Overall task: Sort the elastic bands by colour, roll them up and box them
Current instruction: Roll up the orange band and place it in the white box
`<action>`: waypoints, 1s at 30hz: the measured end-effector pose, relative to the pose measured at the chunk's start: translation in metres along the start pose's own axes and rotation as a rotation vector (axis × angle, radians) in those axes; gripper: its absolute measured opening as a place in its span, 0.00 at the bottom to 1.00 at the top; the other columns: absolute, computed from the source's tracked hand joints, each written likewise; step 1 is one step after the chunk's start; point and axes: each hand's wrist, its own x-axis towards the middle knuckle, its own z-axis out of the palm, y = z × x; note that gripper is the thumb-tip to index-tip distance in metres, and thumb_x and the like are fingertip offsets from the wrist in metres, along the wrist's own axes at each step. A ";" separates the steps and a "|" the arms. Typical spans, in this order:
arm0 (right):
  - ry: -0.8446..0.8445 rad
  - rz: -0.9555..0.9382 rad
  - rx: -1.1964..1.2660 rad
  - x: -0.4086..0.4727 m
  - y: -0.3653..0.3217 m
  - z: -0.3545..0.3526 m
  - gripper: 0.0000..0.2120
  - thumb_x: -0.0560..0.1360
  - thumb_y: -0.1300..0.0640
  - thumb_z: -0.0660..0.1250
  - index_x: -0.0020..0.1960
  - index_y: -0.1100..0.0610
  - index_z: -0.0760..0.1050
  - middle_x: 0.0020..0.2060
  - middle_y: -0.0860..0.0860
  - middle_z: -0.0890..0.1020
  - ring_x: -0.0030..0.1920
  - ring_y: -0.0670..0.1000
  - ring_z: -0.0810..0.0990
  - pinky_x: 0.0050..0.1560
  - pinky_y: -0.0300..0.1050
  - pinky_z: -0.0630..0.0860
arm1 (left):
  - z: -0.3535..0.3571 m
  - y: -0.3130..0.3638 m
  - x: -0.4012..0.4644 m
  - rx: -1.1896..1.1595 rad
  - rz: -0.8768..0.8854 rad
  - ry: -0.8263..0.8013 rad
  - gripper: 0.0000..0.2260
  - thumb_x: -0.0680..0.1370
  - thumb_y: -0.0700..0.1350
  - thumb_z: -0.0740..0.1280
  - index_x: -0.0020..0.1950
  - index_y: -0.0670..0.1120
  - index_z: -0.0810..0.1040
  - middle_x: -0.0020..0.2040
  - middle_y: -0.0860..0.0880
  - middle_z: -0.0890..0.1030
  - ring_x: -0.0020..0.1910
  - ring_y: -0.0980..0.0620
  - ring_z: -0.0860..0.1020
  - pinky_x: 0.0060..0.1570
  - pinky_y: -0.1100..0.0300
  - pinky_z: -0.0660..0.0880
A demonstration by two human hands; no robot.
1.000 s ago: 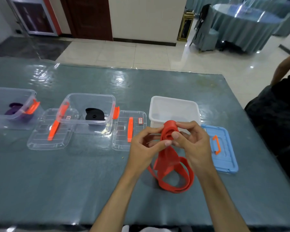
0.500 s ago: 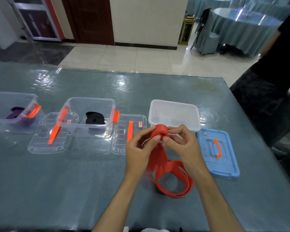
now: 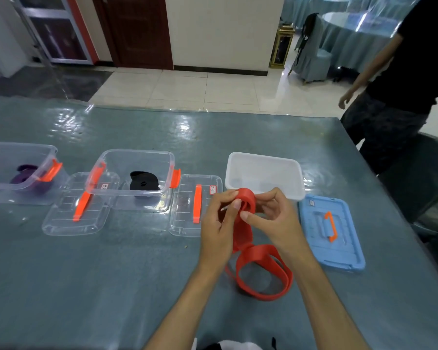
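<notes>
1. Head view: both hands are raised over the bench (image 3: 137,286), the left hand (image 3: 219,224) and right hand (image 3: 276,218) pinching the rolled end of the red band (image 3: 245,198) between curled fingers.
2. Its flat, rubbery tail hangs down and loops on the bench, just short of the near edge.
3. Beyond the hands, touching none, sits an empty white box (image 3: 264,189); its ridged blue lid (image 3: 339,248) lies at the right, near the bench edge.
4. Left of these stand two clear boxes, one holding a black band (image 3: 143,181), one a purple band (image 3: 23,176), with clear lids beside them.
5. Bare glossy bench lies open at near left.
6. A person in black (image 3: 402,72) stands off the far right corner.
</notes>
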 end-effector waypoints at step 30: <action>-0.134 0.047 0.126 0.034 -0.012 -0.024 0.27 0.63 0.44 0.86 0.59 0.52 0.84 0.53 0.58 0.88 0.53 0.62 0.89 0.51 0.53 0.86 | -0.022 0.008 0.039 0.016 0.056 -0.225 0.16 0.73 0.43 0.79 0.59 0.55 0.86 0.59 0.50 0.84 0.62 0.50 0.83 0.65 0.59 0.77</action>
